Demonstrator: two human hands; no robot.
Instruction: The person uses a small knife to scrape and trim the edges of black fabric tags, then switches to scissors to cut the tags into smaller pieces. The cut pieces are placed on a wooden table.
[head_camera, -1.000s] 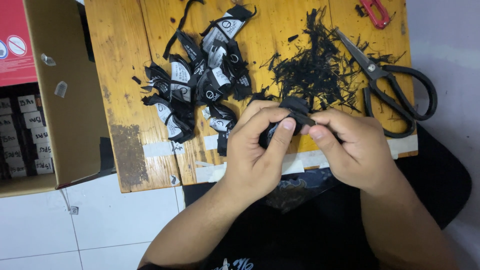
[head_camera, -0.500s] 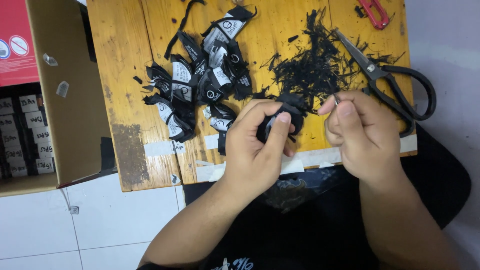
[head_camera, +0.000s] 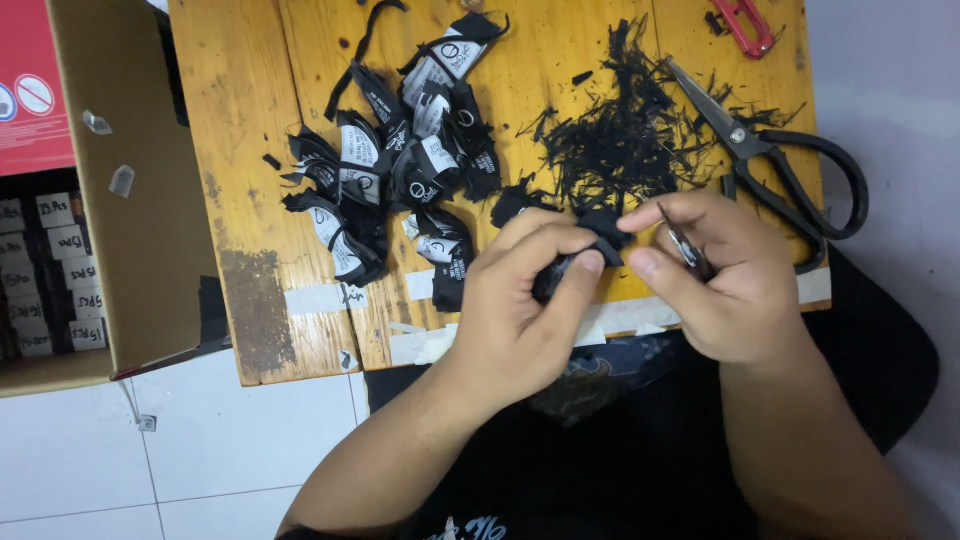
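My left hand (head_camera: 525, 295) pinches a small black fabric piece (head_camera: 590, 240) between thumb and fingers above the near edge of a wooden table (head_camera: 250, 150). My right hand (head_camera: 720, 275) holds a small metal snipper (head_camera: 685, 245) whose tip points at that piece, and its fingertips touch the fabric. A pile of black fabric labels with white print (head_camera: 400, 170) lies left of the hands. Black thread and fabric scraps (head_camera: 620, 140) are heaped just beyond them.
Large black scissors (head_camera: 780, 165) lie on the table to the right, with a red-handled tool (head_camera: 740, 25) at the far edge. An open cardboard box (head_camera: 130, 190) holding white-tagged bundles stands at the left on white floor tiles.
My hands have shifted slightly apart and lower. The right hand turned so that the small snipper now shows between its fingers.
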